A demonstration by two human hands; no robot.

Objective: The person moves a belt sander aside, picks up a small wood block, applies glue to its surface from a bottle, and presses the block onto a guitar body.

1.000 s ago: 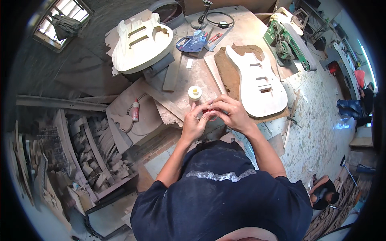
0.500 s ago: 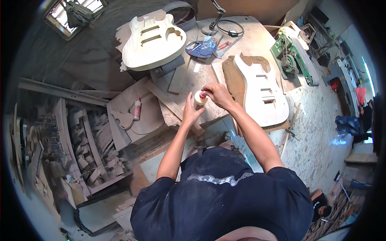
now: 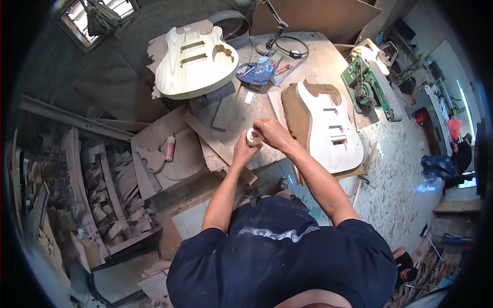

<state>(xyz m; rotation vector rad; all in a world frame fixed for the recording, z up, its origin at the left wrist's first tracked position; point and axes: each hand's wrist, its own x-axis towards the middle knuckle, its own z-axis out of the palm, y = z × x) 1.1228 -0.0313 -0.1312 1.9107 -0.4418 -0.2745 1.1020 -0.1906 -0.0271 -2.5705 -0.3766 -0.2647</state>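
Observation:
Above the front edge of the workbench, my left hand (image 3: 242, 152) is wrapped round a small pale bottle (image 3: 251, 138), its top facing up toward me. My right hand (image 3: 273, 134) is closed over the bottle's top, with the fingertips pinched at its red cap, now mostly hidden by the fingers. To the right of my hands, a white-coated guitar body (image 3: 336, 146) lies on a brown, ragged-edged sheet (image 3: 296, 114). Farther off to the left rests a pale wooden guitar body (image 3: 203, 74) with two long slots cut in it.
A red-and-white bottle (image 3: 170, 148) stands on a lower board at left. Behind are a blue package (image 3: 255, 73), red-handled pliers (image 3: 284, 69) and a lamp arm (image 3: 277, 20). A green belt sander (image 3: 364, 87) stands at right. Shelves of wood offcuts (image 3: 115, 205) fill the left.
The view has shifted, so the bench appears lower. My right hand has moved in over the bottle's top, covering most of the red cap; my left hand keeps its grip.

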